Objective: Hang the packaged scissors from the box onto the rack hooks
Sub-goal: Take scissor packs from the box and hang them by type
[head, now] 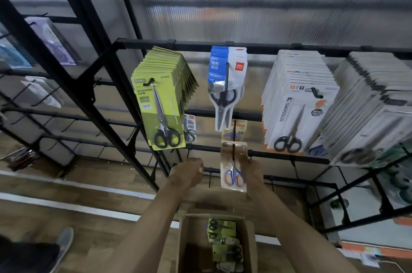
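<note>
Lower centre: the right hand pinches the scissors pack's right edge. The left hand is curled just beside it, hold unclear.

Thick white packs crowd the right, the green stack fills the left, leaving open air below along the lower rail.

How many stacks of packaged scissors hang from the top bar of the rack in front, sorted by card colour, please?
Green-card stack: 1
Blue-and-white-card stack: 1
White-card stacks: 2
Total: 4
</note>
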Demonstrator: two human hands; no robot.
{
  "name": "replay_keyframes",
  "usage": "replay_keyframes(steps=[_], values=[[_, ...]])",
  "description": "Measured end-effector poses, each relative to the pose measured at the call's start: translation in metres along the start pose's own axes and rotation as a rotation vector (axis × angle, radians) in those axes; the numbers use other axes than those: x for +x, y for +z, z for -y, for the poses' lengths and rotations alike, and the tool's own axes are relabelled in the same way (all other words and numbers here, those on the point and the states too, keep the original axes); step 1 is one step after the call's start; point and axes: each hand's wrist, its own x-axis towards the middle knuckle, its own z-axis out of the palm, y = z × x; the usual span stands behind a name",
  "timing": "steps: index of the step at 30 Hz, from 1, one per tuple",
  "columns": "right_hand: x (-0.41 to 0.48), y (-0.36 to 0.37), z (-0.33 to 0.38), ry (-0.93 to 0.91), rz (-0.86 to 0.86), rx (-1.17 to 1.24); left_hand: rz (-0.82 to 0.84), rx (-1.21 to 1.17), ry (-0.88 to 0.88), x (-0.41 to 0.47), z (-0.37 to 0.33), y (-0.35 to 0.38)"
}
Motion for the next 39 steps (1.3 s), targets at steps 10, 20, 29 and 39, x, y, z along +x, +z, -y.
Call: replay_keyframes(steps=[10, 20, 29, 39], values=[[0.088, 0.012, 0.055, 0.066, -0.01, 0.034, -0.075, -0.075, -0.061, 0.012, 0.005, -0.006], [0.032, 0.023, 0.033, -0.079, -0.086, -0.188, -0.14, -0.011, -0.084, -0.026, 0.019, -0.024], [-0.105, -0.011, 0.048, -0.547, -0.172, -0.364, -0.149, 0.06, 0.074, -0.092, -0.031, -0.047], [-0.264, -0.022, -0.013, -0.56, -0.186, -0.681, -0.225, 0.249, 0.175, -0.233, -0.006, -0.018]])
